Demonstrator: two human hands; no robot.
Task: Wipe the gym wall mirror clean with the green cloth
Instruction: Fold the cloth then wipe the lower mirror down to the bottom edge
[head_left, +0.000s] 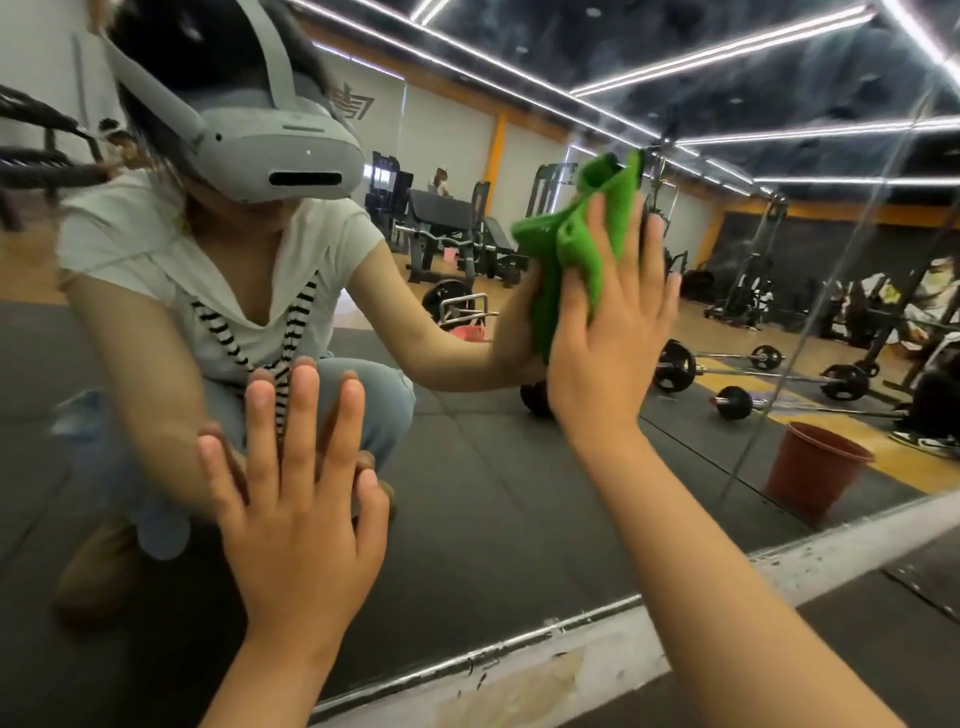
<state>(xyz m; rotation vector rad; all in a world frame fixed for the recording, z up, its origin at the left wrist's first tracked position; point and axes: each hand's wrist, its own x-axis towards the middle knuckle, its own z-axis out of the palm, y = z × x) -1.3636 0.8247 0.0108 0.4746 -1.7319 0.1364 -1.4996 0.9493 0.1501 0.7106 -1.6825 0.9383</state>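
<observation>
flat palm on the cloth, 2nd hand braced on the glass

here we are, low down in front of the gym wall mirror (493, 493), and both hands are on it. the right hand (608, 332) is up and spread, fingers straight, pressing the green cloth (576, 244) flat against the glass. no pinch, no fist: the cloth is trapped between palm and mirror, its loose bunched folds spilling out above and to the left of the fingers. that looks like a deliberate choice, since an open palm spreads the pressure over a wide patch, so each pass should cover more glass.

down and to the left of it, the left hand (296, 493) sits bare on the mirror, fingers fanned and straight, holding nothing. my read is that it is a brace: the reflection shows the person crouched, and a planted hand steadies the body while the other one works. the catch is that bare skin may leave marks on that spot, which would then need a wipe of its own.

below both hands runs the white ledge (597, 660) at the mirror's foot, scuffed and speckled. off to the right of the right hand, a red bucket (815, 467) shows in the reflection. whether the glass is clean yet is too hard to tell from here.
</observation>
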